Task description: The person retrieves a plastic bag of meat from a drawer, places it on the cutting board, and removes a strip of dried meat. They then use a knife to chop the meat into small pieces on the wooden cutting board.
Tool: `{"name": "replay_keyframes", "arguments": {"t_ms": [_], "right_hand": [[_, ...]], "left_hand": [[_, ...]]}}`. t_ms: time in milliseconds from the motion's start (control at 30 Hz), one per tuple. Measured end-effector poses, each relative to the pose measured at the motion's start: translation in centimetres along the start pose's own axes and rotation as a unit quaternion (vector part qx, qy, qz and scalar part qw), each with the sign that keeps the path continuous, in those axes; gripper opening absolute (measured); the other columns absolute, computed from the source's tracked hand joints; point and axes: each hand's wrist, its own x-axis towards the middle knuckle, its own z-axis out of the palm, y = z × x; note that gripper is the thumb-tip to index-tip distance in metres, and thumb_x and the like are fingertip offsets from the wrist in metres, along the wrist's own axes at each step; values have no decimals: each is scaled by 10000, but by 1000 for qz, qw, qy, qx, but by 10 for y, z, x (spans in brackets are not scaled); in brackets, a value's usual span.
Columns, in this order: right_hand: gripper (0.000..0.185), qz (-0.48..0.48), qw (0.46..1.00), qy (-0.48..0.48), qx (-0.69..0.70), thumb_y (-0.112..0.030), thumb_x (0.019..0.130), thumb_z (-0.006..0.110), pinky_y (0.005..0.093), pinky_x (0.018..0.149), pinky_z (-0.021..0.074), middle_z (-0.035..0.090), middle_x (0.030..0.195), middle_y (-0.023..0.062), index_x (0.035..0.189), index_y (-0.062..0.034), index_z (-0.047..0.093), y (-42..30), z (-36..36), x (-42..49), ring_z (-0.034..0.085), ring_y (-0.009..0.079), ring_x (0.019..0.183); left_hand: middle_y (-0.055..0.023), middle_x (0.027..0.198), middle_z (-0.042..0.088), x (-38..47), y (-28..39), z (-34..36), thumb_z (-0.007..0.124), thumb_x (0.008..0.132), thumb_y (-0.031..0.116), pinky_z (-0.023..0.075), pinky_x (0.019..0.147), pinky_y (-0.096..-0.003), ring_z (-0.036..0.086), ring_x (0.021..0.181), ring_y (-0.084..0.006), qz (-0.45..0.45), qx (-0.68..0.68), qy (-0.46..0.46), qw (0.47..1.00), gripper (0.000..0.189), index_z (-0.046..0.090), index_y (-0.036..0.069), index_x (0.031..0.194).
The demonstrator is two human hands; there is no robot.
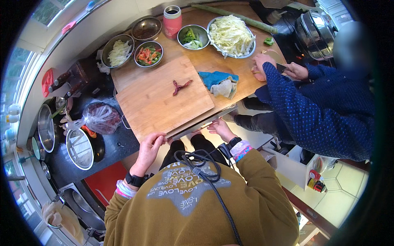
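My left hand [152,147] is at the near edge of a wooden cutting board [154,107], its thumb and forefinger close together; whether they grip anything is unclear. My right hand [221,129] has its fingers apart below a long dark metal strip [200,122] along the front edge. Dried red chilies [181,87] lie on the board. Right of it are a blue cloth [215,78] and a grey cloth [223,88]. Behind are bowls of sliced peppers [149,56], cut greens [192,38] and shredded cabbage [119,53], and a heaped dish of shredded cabbage [232,36].
At the right a person in a dark blue top [320,107] holds a knife [280,67] over food. Beyond stands a steamer pot [315,35]. A pink bottle [172,23] is at the back. On the left are a bagged item [101,118], a white-rimmed bowl [79,149] and a sink [83,203].
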Motion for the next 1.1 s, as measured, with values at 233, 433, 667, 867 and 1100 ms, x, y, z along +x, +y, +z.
{"name": "replay_keyframes", "arguments": {"t_ms": [233, 433, 667, 867, 1100], "right_hand": [[477, -56, 995, -64, -55, -104, 1014, 555, 414, 910, 587, 595, 1337, 147, 1466, -39, 414, -6, -4, 27, 634, 253, 1191], [258, -156, 920, -92, -348, -190, 997, 594, 385, 854, 569, 713, 1076, 163, 1176, -9, 635, -25, -11, -4, 702, 259, 1001], [154, -410, 845, -47, -340, -83, 968, 622, 387, 839, 546, 686, 1020, 165, 1092, 1, 656, -136, 6, -66, 684, 305, 984], [363, -605, 693, 24, -390, -75, 897, 701, 444, 1007, 489, 595, 1270, 168, 1243, -38, 598, -185, 44, -13, 563, 376, 1186], [338, -579, 661, 6, -477, -45, 838, 737, 456, 1007, 486, 618, 1202, 158, 1163, -64, 649, -197, 84, 38, 559, 388, 1169]], "left_hand": [[-73, 976, 748, -2, 2, 0, 576, 1068, 141, 572, 842, -289, 697, 916, -136, -5, 26, 41, 999, 233, 699, -17, 1188], [-87, 946, 764, 1, 1, 2, 606, 1045, 128, 576, 823, -288, 715, 895, -143, -9, 23, 83, 996, 211, 716, -4, 1167], [-98, 959, 769, 7, 5, 8, 610, 1043, 135, 578, 843, -292, 728, 920, -153, -15, 38, 92, 995, 216, 706, -5, 1177], [-97, 958, 768, 5, 13, 10, 615, 1040, 138, 582, 836, -301, 732, 919, -160, -16, 64, 117, 991, 216, 703, -6, 1175], [-69, 965, 749, -16, -18, -3, 597, 1057, 156, 569, 817, -280, 688, 873, -127, -30, 57, 156, 986, 224, 695, -10, 1171]]}}
